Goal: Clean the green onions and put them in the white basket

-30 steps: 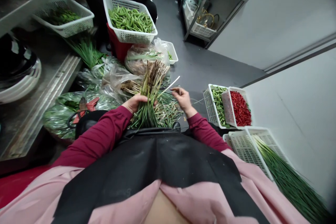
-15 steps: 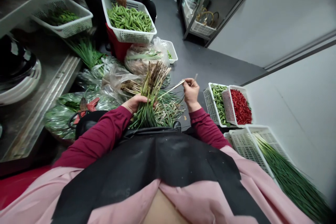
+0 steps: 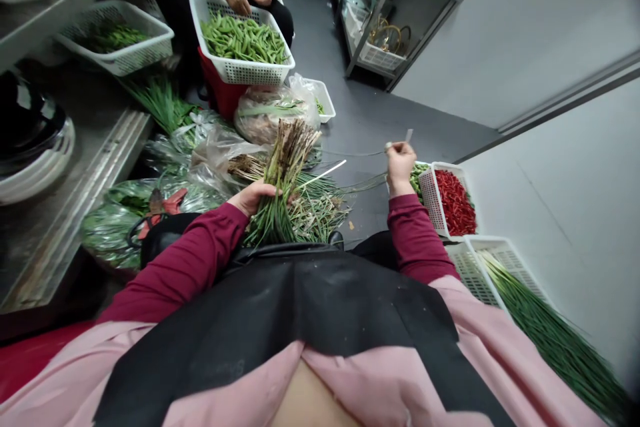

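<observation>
The left hand [image 3: 256,196] is closed around a bundle of chives [image 3: 280,180], roots pointing away from the person. The right hand [image 3: 400,165], out to the side, pinches a thin strand [image 3: 360,154] stretched from the bundle, with a basket of red chillies [image 3: 454,201] just beside it

Light bright, even, from overhead; shadows soft. Wall [image 3: 550,27] beyond right hand [image 3: 400,163] pale, bit washed out. Steel shelf [image 3: 65,213] outward of left hand [image 3: 255,197] dimmer, with dull glare. Bunch [image 3: 283,173] inside left grip sharp. Right hand slightly blurred, strip [image 3: 409,135] pinched in it faint. Edges bent by wide lens; chives [image 3: 550,340] far below right grip smeared.
</observation>
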Demonstrator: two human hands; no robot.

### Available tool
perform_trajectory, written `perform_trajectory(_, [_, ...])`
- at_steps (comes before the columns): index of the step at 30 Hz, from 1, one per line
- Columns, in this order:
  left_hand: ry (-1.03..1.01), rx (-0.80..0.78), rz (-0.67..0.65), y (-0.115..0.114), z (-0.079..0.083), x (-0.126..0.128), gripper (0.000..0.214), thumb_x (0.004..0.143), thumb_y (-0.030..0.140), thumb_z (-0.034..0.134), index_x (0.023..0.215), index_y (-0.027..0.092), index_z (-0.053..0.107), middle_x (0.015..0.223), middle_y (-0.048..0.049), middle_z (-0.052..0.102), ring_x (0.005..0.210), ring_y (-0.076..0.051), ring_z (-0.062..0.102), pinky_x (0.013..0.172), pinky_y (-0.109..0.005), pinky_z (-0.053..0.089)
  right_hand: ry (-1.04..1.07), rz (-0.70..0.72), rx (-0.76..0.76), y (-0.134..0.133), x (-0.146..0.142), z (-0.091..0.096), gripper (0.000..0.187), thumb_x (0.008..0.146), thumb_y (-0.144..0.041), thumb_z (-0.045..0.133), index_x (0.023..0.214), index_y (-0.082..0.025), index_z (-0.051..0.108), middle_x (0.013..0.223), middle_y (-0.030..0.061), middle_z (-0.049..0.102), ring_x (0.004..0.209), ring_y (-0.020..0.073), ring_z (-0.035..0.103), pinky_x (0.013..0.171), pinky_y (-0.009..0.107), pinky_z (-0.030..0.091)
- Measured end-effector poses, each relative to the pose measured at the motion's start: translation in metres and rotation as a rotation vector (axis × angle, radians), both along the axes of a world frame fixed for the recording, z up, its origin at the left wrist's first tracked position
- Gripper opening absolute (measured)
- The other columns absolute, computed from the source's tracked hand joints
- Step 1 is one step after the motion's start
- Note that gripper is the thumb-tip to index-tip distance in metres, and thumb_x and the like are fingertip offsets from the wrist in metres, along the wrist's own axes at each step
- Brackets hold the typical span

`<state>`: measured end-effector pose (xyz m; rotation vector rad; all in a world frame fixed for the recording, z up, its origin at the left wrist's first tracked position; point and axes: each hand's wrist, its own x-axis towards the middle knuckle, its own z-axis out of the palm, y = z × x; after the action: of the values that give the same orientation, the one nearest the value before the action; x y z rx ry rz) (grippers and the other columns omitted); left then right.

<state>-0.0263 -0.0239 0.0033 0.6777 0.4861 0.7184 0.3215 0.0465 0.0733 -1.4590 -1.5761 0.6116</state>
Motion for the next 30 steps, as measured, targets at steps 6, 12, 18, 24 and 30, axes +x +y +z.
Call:
perform_trajectory(6, [0.012, 0.009, 0.021, 0.004, 0.000, 0.002, 0.043, 0.057, 0.021, 0.067, 0.097, 0.006, 0.067, 0.072, -0.0120, 0.071, 0.060, -0.021, 0.066, 0.054, -0.030, 0.054, -0.035, 0.260, -0.466, -0.048, -0.056, -0.054, 0.024, 0.055, -0.012, 0.073, 0.077, -0.015, 0.065, 0.053, -0.0094, 0.047, 0.048, 0.0048, 0.039, 0.051, 0.020, 0.030])
perform_trajectory(12, [0.039, 0.006, 0.015, 0.003, -0.003, 0.009, 0.039, 0.060, 0.019, 0.066, 0.096, 0.006, 0.067, 0.066, -0.0109, 0.070, 0.056, -0.021, 0.066, 0.054, -0.030, 0.055, 0.583, 0.341, -0.585, -0.061, -0.124, -0.049, 0.044, 0.071, -0.052, 0.068, 0.099, -0.019, 0.059, 0.054, -0.0105, 0.028, 0.040, 0.0038, 0.016, 0.039, 0.020, 0.014])
perform_trajectory(18, [0.068, 0.041, 0.018, 0.009, -0.010, 0.009, 0.030, 0.059, 0.023, 0.068, 0.084, 0.005, 0.070, 0.068, -0.0139, 0.071, 0.055, -0.021, 0.066, 0.052, -0.029, 0.054, 0.491, -0.071, -0.261, -0.037, -0.118, -0.039, 0.039, 0.081, -0.056, 0.055, 0.072, -0.019, 0.047, 0.057, -0.0058, 0.037, 0.046, 0.0065, 0.032, 0.043, 0.020, 0.029])
perform_trajectory(24, [0.055, 0.053, 0.028, 0.011, -0.012, 0.007, 0.027, 0.061, 0.024, 0.068, 0.080, 0.005, 0.071, 0.071, -0.0163, 0.072, 0.060, -0.023, 0.067, 0.055, -0.031, 0.055, 0.125, -0.274, 0.319, -0.035, -0.072, -0.002, 0.026, 0.090, -0.041, 0.044, 0.093, -0.019, 0.057, 0.092, 0.0052, 0.055, 0.078, 0.0124, 0.054, 0.075, 0.030, 0.045])
perform_trajectory(30, [0.077, 0.036, 0.082, 0.010, -0.012, 0.020, 0.036, 0.058, 0.019, 0.070, 0.091, 0.007, 0.070, 0.075, -0.0126, 0.073, 0.063, -0.023, 0.068, 0.061, -0.032, 0.056, 0.257, 0.302, -0.346, -0.069, -0.153, -0.025, 0.032, 0.070, -0.046, 0.070, 0.076, -0.017, 0.056, 0.062, -0.0023, 0.053, 0.059, 0.0120, 0.049, 0.058, 0.026, 0.040])
